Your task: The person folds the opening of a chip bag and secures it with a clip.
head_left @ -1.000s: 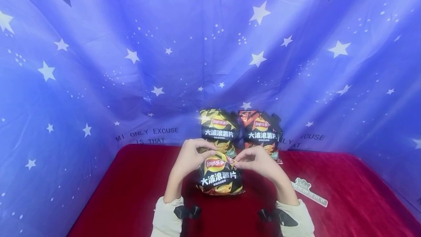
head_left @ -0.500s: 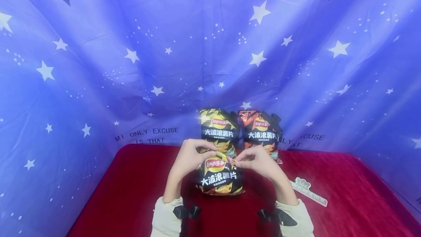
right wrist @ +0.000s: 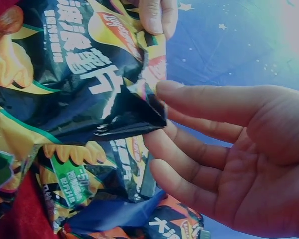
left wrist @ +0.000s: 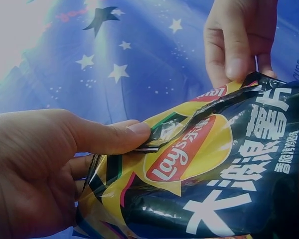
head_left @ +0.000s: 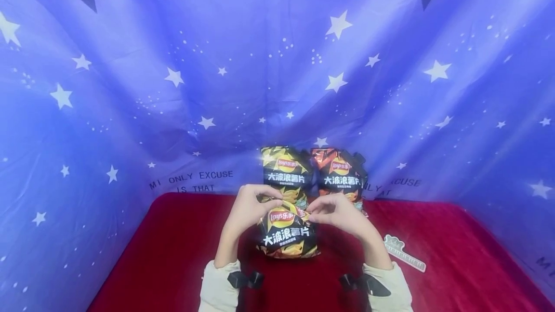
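Note:
A black and yellow bag of potato chips [head_left: 286, 237] stands upright near the middle of the table. My left hand [head_left: 248, 211] pinches one end of its top edge, thumb in front, as the left wrist view shows. At the other end, my right hand [right wrist: 249, 134] pinches the top corner between thumb and index finger, its other fingers spread loosely below. Along the top edge, a yellow strip [left wrist: 214, 94] with part of a second logo shows behind the front panel. The inside of the bag is hidden.
Behind stand a yellow and black chip bag [head_left: 284, 172] and a red and black chip bag [head_left: 340, 175], each with a dark clip at its top right. A pale ruler-like clip [head_left: 405, 253] lies right on the red cloth [head_left: 459, 244]. A blue starry curtain [head_left: 243, 95] surrounds the table.
The head view has tilted and shifted slightly, so the background and clip appear displaced. Both hands keep their pinch on the bag's top edge with little visible movement.

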`<act>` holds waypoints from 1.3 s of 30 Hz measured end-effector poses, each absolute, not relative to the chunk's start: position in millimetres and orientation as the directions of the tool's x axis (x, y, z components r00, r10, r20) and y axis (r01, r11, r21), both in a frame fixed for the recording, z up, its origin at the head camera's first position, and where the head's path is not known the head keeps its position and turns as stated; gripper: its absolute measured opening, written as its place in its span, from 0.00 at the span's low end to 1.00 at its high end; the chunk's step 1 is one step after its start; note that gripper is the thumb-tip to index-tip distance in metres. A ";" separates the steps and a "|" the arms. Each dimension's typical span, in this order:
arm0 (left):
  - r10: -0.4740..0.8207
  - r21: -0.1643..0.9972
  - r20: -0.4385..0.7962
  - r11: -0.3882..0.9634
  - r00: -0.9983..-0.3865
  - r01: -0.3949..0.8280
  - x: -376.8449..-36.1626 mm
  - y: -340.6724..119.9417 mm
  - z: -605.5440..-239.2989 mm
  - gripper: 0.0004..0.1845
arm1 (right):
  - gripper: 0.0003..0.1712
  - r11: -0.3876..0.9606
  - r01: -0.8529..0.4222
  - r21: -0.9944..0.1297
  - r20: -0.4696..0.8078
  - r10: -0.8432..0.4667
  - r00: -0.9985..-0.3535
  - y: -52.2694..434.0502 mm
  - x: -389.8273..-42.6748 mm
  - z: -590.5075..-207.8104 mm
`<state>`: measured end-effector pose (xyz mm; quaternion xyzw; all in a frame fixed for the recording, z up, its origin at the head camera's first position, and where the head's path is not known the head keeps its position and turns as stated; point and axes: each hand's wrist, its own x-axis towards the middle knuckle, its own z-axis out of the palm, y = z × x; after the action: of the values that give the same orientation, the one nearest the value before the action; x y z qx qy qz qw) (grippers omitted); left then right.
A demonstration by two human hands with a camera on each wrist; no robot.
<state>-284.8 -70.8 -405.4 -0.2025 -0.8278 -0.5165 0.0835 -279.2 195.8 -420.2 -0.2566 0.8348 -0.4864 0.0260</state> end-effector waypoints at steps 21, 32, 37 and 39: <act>0.175 0.797 0.415 0.404 -0.893 0.449 -284.5 -69.8 -407.9 0.08 | 0.13 0.693 -0.261 -0.672 0.088 -0.275 -0.957 281.8 -287.8 -381.6; 0.152 0.775 0.431 0.443 -0.890 0.451 -286.5 -66.4 -411.5 0.08 | 0.03 0.868 -0.144 -0.476 -0.151 -0.242 -0.958 328.9 -282.3 -419.7; 0.165 0.764 0.450 0.437 -0.878 0.474 -286.7 -67.9 -410.6 0.08 | 0.06 0.875 -0.133 -0.466 -0.183 -0.242 -0.953 343.3 -279.7 -432.9; 0.168 0.762 0.454 0.436 -0.875 0.479 -286.1 -68.6 -409.9 0.08 | 0.06 0.876 -0.123 -0.466 -0.191 -0.236 -0.953 347.9 -279.8 -437.8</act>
<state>-286.1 -68.6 -409.9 -0.1941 -0.8327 -0.4941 0.1575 -279.8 347.9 -437.8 -0.0934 0.9609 -0.2307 0.1217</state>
